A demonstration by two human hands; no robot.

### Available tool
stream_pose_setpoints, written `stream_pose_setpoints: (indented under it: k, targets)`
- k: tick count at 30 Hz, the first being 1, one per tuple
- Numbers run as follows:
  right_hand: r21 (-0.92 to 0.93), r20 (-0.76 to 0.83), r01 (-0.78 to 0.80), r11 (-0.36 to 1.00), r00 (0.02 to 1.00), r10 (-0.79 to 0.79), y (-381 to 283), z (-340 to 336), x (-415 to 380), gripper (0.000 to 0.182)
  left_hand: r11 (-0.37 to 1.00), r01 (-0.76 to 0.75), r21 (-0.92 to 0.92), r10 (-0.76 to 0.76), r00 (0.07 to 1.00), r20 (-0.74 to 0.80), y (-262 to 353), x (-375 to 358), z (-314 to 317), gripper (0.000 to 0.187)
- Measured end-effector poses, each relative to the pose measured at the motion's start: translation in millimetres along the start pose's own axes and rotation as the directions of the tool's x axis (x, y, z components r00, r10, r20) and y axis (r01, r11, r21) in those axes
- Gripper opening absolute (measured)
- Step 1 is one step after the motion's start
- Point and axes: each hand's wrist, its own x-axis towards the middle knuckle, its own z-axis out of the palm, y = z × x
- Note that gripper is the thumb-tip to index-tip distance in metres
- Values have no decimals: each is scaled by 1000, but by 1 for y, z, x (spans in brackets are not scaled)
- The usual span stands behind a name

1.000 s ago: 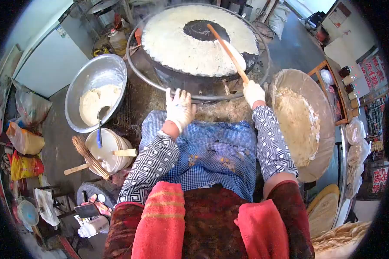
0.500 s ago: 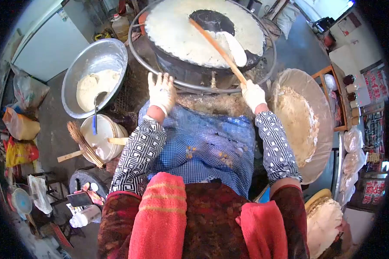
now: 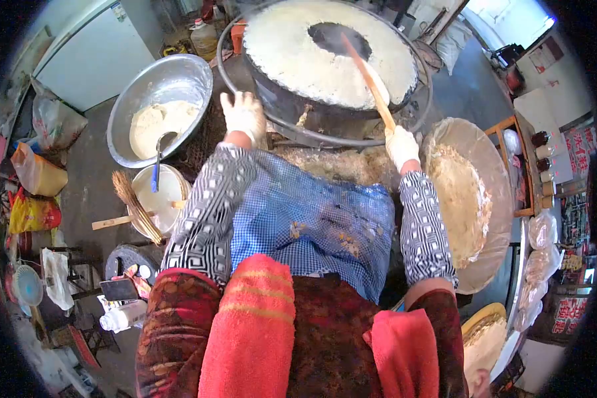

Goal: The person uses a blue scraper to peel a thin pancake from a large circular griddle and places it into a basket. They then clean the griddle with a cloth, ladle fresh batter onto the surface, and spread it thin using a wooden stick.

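Note:
A big round black griddle [image 3: 282, 99] stands in front of me, covered with pale batter [image 3: 298, 56] except for a dark bare patch [image 3: 331, 36] near its far side. My right hand [image 3: 402, 144], in a white glove, grips the long wooden spreader [image 3: 368, 73], whose flat blade lies on the batter beside the bare patch. My left hand [image 3: 244, 116], also gloved, is raised with fingers apart near the griddle's left edge, holding nothing. A metal ring [image 3: 229, 76] runs around the griddle.
A steel basin of batter [image 3: 149, 86] with a ladle [image 3: 158, 159] sits at the left, above a white bucket [image 3: 166, 199] with a straw brush [image 3: 134, 205]. A round tray with finished pancakes [image 3: 461, 199] lies at the right. Bags and bottles crowd the floor.
The spreader swept across the batter, first left, then back right. My left hand lifted off the apron and rose toward the griddle's left edge.

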Motion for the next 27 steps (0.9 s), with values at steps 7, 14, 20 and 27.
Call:
stream_pose_setpoints:
  k: [7,14,20,27]
  targets:
    - [61,82,184,981,979,-189,-14,-20,-84,39,925,-378,-33,298,779,-552,47,-32,85,48]
    - [-73,-36,226,971,973,-229,66,-10,-179,46,980,-199,7,192,939,-287,15,-23,61,44]
    - [-332,-148,305,893,918,-368,84,11,-173,38,941,-307,-139,158,765,-624,66,-33,58,33]
    - [-290,-117,261,921,945,-305,55,16,-67,41,969,-246,-6,226,896,-382,109,-47,70,56]
